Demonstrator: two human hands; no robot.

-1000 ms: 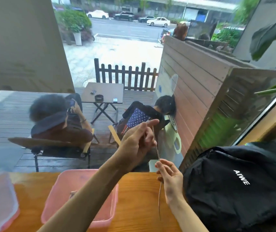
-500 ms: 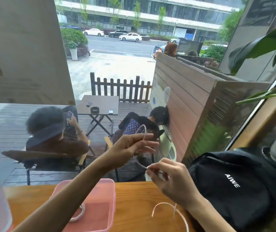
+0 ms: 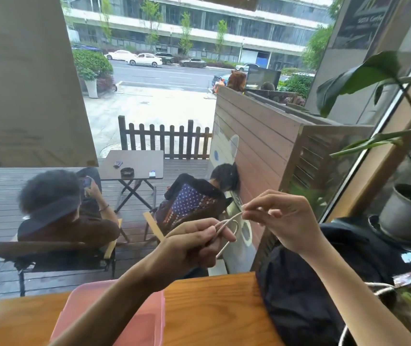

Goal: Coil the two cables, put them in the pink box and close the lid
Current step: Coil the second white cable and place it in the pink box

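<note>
Hands: both raised above the table, close together but not touching, each pinching the same white cable [image 3: 226, 226].
Left hand [image 3: 192, 248]: your thumb and fingers are closed on the cable, gathering a small loop that sticks out to the right of the knuckles.
Right hand [image 3: 281, 221]: your fingertips clamp the strand just up and right of that loop, feeding it toward the left.
Cable in hand: only one short loop is visible; a loose white length [image 3: 379, 288] shows low on the right by the black backpack [image 3: 311, 295], probably the tail, though I can't trace the link.
Pink box [image 3: 149, 318]: open on the wooden table [image 3: 211, 300], directly below your left forearm. The forearm hides most of the inside, so I can't tell whether a cable is in there.
Lid: a pale blurred edge at far left may be it; can't confirm. Not on the box.
Progress: early-to-middle. Judging from this view, you're mid-coil on one cable.
Left to do: finish this coil, drop it in the box, account for the other cable, fit the lid.
Watch: the tail could snag on the backpack.
</note>
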